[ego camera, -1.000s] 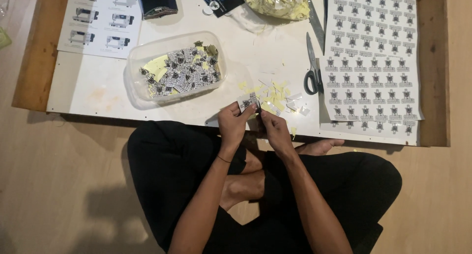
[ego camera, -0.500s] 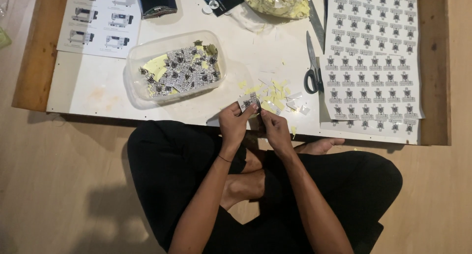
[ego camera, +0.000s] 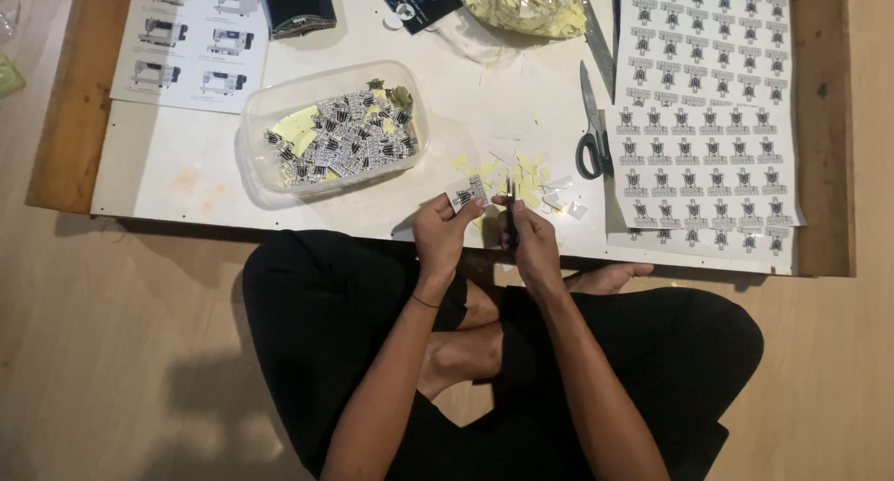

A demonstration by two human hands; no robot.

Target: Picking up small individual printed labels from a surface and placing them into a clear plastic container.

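My left hand point(ego camera: 440, 235) pinches a small white sticker piece with a black print point(ego camera: 466, 196) at the table's front edge. Close beside it, my right hand point(ego camera: 535, 243) grips a small dark pair of scissors point(ego camera: 510, 222) with the blades pointing up next to the piece. Small white and yellow paper scraps point(ego camera: 521, 176) lie on the table just beyond both hands. A clear plastic tub point(ego camera: 279, 108) holding several cut sticker pieces and yellow backing sits to the left of my hands.
A larger pair of scissors point(ego camera: 590, 127) lies beside printed sticker sheets point(ego camera: 708, 118) on the right. A heap of yellow scraps point(ego camera: 526, 6), a dark box point(ego camera: 298, 6), a dark card point(ego camera: 414, 1) and a sheet with machine pictures point(ego camera: 191, 39) sit at the back. The low white table point(ego camera: 177, 169) has a wooden rim; my crossed legs are below it.
Both hands stay at the table's front edge with the sticker piece and small scissors; only slight finger shifts show.
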